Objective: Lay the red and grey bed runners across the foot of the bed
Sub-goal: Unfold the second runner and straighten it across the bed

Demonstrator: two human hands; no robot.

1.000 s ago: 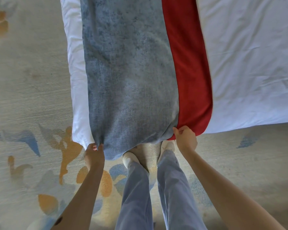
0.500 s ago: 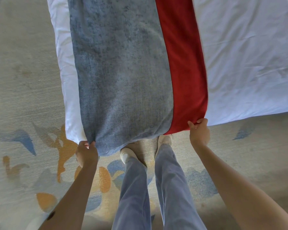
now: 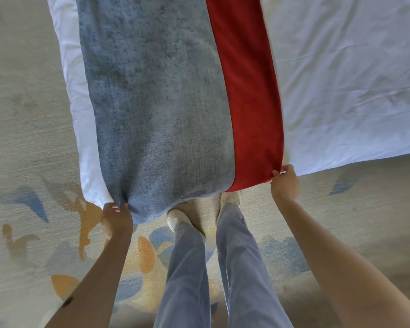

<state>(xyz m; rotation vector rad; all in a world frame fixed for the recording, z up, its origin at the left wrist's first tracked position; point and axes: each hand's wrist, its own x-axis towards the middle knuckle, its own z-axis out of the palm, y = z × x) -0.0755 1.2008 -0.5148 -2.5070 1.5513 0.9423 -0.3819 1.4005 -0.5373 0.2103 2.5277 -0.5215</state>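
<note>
Low in the frame, our left grip (image 3: 116, 218) pinches a corner of the grey runner (image 3: 156, 102). Our right grip (image 3: 285, 185) has moved out to pinch the red runner (image 3: 249, 91), so both now lie flat across the bed (image 3: 341, 79).

Premises: bedroom, hotel style. White-sheeted bed (image 3: 341, 67) dressed with grey and red runners; patterned beige carpet (image 3: 21, 138) with blue and orange motifs.
</note>
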